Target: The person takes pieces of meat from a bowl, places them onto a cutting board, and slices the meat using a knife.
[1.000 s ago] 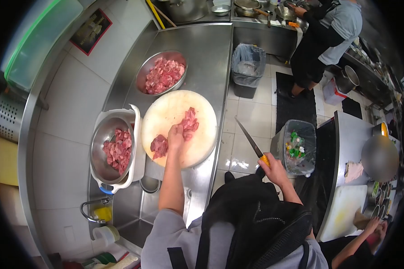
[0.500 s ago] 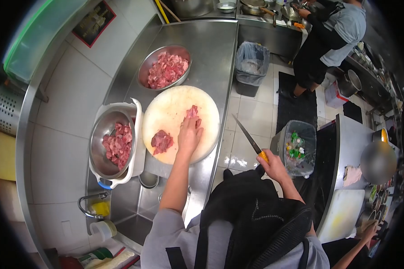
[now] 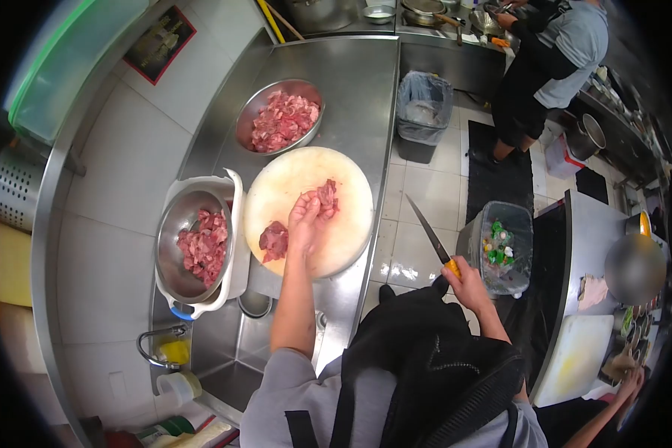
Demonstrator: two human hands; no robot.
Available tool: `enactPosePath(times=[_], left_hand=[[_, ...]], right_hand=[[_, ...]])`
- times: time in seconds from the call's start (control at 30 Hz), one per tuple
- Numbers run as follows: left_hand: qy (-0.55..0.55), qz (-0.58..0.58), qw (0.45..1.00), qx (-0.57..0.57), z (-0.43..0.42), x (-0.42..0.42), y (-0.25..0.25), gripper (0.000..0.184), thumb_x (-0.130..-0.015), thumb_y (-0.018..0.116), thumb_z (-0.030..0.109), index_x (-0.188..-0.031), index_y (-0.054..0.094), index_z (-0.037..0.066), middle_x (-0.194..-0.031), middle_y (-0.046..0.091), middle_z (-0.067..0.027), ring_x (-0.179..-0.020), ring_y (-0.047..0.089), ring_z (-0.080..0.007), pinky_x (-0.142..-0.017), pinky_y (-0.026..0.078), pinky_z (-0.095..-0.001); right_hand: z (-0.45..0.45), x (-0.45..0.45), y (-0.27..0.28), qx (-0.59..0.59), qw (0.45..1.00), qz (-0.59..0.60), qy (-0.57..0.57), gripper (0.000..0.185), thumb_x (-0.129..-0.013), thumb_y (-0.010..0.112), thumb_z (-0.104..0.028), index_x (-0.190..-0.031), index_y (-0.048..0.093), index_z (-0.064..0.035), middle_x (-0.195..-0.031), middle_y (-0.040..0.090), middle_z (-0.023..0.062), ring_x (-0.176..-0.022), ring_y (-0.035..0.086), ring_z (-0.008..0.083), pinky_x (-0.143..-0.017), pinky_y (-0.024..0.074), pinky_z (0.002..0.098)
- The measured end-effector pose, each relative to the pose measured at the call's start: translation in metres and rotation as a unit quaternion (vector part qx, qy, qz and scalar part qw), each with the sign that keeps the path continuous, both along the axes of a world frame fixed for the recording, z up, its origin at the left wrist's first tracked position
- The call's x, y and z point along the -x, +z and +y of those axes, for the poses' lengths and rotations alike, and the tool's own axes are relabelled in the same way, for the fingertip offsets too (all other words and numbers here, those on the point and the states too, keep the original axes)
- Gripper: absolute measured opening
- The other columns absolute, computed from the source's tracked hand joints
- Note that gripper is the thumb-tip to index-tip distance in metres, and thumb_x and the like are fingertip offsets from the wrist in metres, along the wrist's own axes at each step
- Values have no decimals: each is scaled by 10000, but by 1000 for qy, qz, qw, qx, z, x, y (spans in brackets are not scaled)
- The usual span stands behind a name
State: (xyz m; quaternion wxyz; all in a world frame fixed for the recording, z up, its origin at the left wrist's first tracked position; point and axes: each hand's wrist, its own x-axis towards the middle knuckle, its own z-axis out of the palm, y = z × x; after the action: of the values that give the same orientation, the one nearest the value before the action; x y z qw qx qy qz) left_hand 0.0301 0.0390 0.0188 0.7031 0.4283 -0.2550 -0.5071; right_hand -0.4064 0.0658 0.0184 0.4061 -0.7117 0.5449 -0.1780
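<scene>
With our left hand's (image 3: 306,218) fingers curled against meat (image 3: 328,194) on the board (image 3: 351,243), whether gripping we cannot tell, we do best holding the knife (image 3: 452,266), wrapped in our right hand (image 3: 468,284), well clear of them.

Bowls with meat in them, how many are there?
2. One bowl stands on the metal counter, past the round board; the other bowl sits on the white tub beside the board.
</scene>
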Motion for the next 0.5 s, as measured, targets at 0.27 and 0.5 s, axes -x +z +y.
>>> enactPosePath(times=[0.27,0.5], left_hand=[[-35,124,985,112,6,0,17,157,-1099,612,75,-1256,616,67,-1204,689,-96,-1071,688,-186,-948,604,-348],[115,98,988,37,-24,-24,53,235,-1076,633,35,-1309,603,47,-1178,691,-107,-1012,659,-177,-941,567,-299]], right_hand=[[1,-11,3,0,1000,10,16,388,-1049,708,-339,-1295,621,-52,-1017,746,303,-987,704,547,-818,563,570],[1,-3,1,1,1000,24,9,383,-1048,710,-328,-1294,620,-48,-1009,748,297,-973,709,540,-808,564,568]])
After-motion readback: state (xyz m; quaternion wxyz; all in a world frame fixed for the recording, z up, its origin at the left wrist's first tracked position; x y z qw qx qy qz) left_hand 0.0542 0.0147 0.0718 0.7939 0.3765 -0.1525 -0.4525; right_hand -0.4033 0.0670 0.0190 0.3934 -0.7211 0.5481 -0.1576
